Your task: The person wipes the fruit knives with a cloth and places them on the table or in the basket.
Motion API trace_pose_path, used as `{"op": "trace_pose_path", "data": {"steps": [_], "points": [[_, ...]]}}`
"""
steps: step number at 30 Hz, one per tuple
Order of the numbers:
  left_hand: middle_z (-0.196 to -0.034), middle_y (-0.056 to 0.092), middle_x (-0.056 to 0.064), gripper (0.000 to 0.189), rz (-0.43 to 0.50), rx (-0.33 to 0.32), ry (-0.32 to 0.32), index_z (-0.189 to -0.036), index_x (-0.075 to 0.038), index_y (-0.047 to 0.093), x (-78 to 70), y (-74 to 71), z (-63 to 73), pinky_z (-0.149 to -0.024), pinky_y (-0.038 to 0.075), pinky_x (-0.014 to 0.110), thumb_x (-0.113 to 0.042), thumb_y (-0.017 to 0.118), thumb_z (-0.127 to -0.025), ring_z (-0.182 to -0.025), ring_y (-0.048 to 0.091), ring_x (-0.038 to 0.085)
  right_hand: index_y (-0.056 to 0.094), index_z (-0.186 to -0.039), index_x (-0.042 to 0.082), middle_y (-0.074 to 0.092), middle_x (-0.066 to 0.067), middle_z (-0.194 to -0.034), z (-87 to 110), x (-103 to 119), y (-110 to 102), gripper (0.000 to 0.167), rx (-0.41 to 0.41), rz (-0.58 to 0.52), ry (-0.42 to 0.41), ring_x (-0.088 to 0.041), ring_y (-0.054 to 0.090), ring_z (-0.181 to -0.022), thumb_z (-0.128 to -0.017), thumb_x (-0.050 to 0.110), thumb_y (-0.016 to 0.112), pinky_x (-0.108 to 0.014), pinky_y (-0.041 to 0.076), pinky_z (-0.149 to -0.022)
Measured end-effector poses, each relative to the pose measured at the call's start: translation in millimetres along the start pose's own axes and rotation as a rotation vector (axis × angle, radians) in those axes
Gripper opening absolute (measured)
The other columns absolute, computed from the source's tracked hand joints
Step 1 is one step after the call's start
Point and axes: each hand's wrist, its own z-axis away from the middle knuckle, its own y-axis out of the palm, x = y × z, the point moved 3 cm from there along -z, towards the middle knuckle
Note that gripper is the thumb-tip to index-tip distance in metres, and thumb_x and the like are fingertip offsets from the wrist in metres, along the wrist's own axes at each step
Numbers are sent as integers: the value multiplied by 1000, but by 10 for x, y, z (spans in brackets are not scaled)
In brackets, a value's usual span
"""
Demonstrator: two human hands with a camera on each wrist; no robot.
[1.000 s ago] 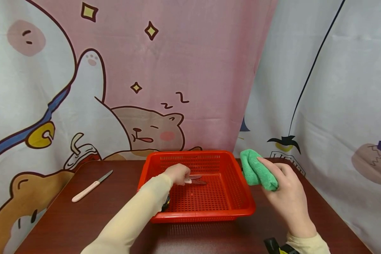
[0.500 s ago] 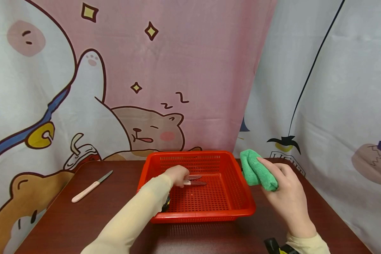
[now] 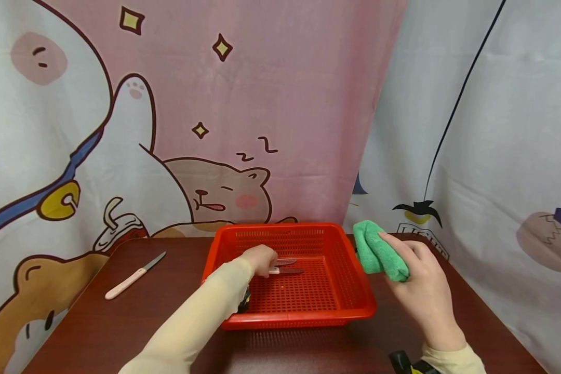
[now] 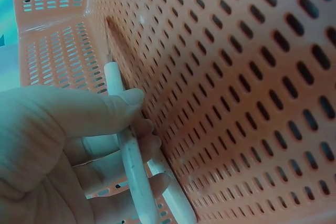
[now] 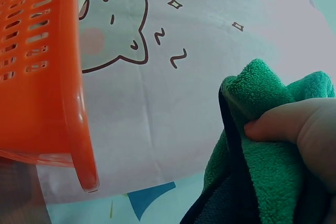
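My left hand (image 3: 260, 259) is down inside the red plastic basket (image 3: 304, 316). In the left wrist view its thumb and fingers pinch the pale handle of a knife (image 4: 135, 177). A second pale-handled knife (image 4: 181, 204) lies on the basket floor, partly hidden behind those fingers. Both blades stick out to the right of the hand in the head view. Off the basket's right side, my right hand (image 3: 425, 291) grips a folded green towel (image 3: 378, 250). The right wrist view shows the thumb pressed into the towel, whose edge has a dark trim.
Another pale-handled knife (image 3: 133, 278) lies on the left of the dark brown table (image 3: 98, 332), its blade pointing away to the right. Behind the table hangs a printed curtain (image 3: 290, 114). The basket's perforated walls surround my left hand.
My left hand has shifted slightly left inside the basket, and a little more of the nearer knife's handle and blade shows. The right hand holds the towel in the same spot.
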Motion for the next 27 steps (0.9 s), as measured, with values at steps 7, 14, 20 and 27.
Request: {"op": "trace_pose_path", "data": {"steps": [7, 14, 20, 27], "points": [[-70, 56, -6, 18, 6, 2, -12, -78, -14, 65, 1, 11, 17, -59, 41, 28, -7, 81, -80, -64, 46, 13, 67, -129, 17, 59, -15, -104, 2, -1, 1, 79, 3, -2, 3, -28, 55, -95, -58, -16, 77, -36, 39, -76], [-63, 43, -4, 27, 29, -13, 22, -72, -12, 58, -11, -15, 68, -58, 34, 28, -24, 76, -89, -60, 38, 12, 67, -129, 17, 59, -15, -104, 1, -1, -3, 79, 0, -2, 4, -28, 55, -95, -58, -16, 76, -37, 39, -75], [-64, 39, -4, 32, 44, -6, 21, -72, -13, 54, -11, -21, 78, -58, 31, 29, -29, 74, -90, -60, 35, 12, 67, -128, 17, 59, -16, -104, 3, 3, -3, 79, -2, 0, 6, -29, 55, -95, -58, -16, 77, -37, 39, -74], [-76, 56, -4, 20, 69, 4, -2, -85, -12, 65, -4, -33, 97, -63, 40, 30, -30, 75, -90, -67, 47, 12, 67, -128, 17, 59, -16, -104, 3, 5, -6, 78, -2, -4, 4, -29, 55, -95, -58, -16, 76, -36, 39, -75]]}}
